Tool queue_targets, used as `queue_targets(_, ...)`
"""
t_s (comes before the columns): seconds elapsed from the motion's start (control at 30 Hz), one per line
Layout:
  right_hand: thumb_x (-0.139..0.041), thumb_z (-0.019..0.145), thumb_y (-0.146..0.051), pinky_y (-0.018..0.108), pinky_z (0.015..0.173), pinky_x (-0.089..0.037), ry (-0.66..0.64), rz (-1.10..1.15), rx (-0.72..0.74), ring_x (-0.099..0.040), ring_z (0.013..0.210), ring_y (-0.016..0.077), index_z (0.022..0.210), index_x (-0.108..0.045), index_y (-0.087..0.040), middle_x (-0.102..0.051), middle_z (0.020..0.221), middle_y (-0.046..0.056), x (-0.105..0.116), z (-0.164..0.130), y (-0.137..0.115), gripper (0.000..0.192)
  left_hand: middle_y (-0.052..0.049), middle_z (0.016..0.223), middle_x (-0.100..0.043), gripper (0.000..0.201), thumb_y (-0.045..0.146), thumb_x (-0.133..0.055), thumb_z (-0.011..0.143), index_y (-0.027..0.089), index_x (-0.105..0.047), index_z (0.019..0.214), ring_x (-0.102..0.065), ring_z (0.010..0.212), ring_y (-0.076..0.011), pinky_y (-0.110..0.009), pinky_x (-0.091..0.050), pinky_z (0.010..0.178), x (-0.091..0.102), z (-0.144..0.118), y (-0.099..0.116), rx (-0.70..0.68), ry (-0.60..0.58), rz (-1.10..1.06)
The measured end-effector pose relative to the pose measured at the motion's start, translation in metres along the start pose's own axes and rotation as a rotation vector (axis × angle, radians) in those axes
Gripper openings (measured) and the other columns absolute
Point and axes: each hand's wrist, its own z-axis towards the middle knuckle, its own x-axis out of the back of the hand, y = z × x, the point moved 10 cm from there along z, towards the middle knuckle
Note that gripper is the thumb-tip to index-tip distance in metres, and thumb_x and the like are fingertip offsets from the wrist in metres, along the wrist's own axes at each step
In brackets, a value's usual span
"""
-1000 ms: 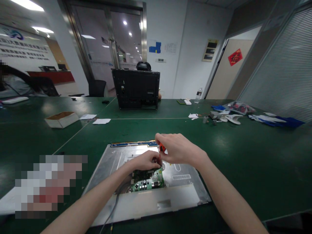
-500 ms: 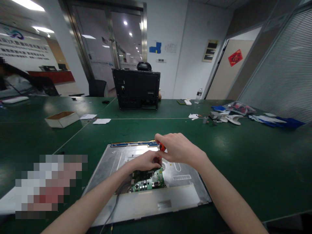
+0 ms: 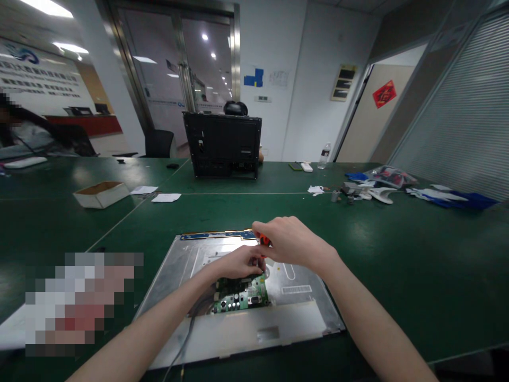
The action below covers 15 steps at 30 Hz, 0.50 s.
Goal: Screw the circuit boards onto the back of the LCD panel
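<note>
A flat metal display panel (image 3: 306,318) lies on the green table, with a green circuit board (image 3: 242,297) on its middle and a narrow blue circuit strip (image 3: 217,236) along its far edge. My right hand (image 3: 292,241) is closed round the red and black handle of a screwdriver (image 3: 264,240), held upright over the board's far right corner. Just below it, my left hand (image 3: 240,262) pinches around the screwdriver's lower end; the tip is hidden by the fingers. Dark cables (image 3: 186,339) run from the board's left side over the panel's near edge.
Ahead stands a black monitor housing (image 3: 222,146). An open white box (image 3: 102,195) and paper slips (image 3: 166,198) lie to the left. Farther right are a water bottle (image 3: 324,156), loose white parts (image 3: 360,190) and a plastic bag (image 3: 392,176). A person (image 3: 27,132) sits far left.
Both hands stay at the same spot over the board. The screwdriver handle and the right-hand fingers have turned very slightly.
</note>
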Motion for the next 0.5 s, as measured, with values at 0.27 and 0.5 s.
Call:
queue_targets(0.27, -0.048, 0.086, -0.038, 0.027, 0.050, -0.018, 0.050, -0.059, -0.004, -0.059, 0.067, 0.0168, 0.093, -0.051, -0.022, -0.065, 0.077, 0.002, 0.0020, 0.0027, 0.0023, 0.018, -0.003, 0.080, -0.067, 0.012, 0.021, -0.061, 0.078, 0.014, -0.067, 0.085, -0.058, 0.072, -0.0142, -0.021, -0.042, 0.063, -0.0026, 0.0013, -0.0025, 0.005, -0.020, -0.037)
queue_targets(0.5, -0.047, 0.085, -0.036, 0.027, 0.050, -0.019, 0.054, -0.054, -0.015, -0.059, 0.067, 0.0163, 0.093, -0.052, -0.022, -0.065, 0.077, 0.002, 0.0020, 0.0025, 0.0034, 0.017, -0.002, 0.078, -0.065, 0.010, 0.019, -0.061, 0.078, 0.014, -0.067, 0.085, -0.058, 0.070, -0.0136, -0.020, -0.041, 0.062, -0.0032, 0.0016, -0.0047, -0.008, -0.018, -0.041)
